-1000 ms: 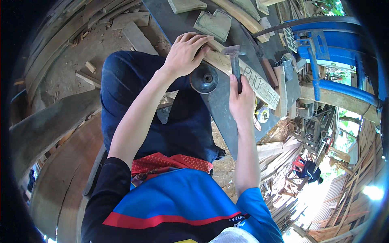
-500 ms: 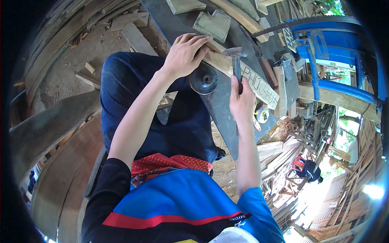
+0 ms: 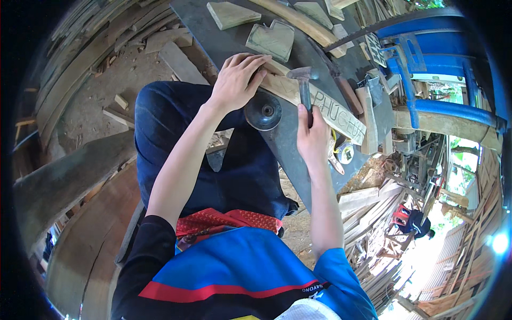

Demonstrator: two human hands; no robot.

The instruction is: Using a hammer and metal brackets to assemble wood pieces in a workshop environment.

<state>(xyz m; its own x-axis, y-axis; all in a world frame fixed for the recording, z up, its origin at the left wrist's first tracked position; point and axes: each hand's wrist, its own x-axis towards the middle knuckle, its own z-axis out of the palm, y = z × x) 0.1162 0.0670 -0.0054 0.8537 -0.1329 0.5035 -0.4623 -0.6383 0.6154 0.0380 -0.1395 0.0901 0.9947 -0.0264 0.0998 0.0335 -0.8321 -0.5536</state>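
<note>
My left hand (image 3: 234,82) has its fingers curled over the upper-left end of a pale wooden board (image 3: 285,90) with hand-drawn lettering along it. My right hand (image 3: 312,133) grips the handle of a hammer (image 3: 303,74), its metal head over the board. A black round metal disc (image 3: 256,114) lies just below the board, on a dark tabletop (image 3: 293,170) beside my bent leg (image 3: 165,122). A tape measure (image 3: 345,152) and what looks like a brush (image 3: 336,160) lie below the board's right part.
Wood offcuts (image 3: 269,40) and a long timber (image 3: 298,24) lie farther back on the table. A long saw blade (image 3: 373,29) and blue metal frame (image 3: 458,117) stand at right. Timber piles surround me; another person (image 3: 416,224) is seated at lower right.
The view has shifted slightly, with the table and both hands appearing a little lower and leftward. My left hand stays on the board and the hammer stays in my right hand.
</note>
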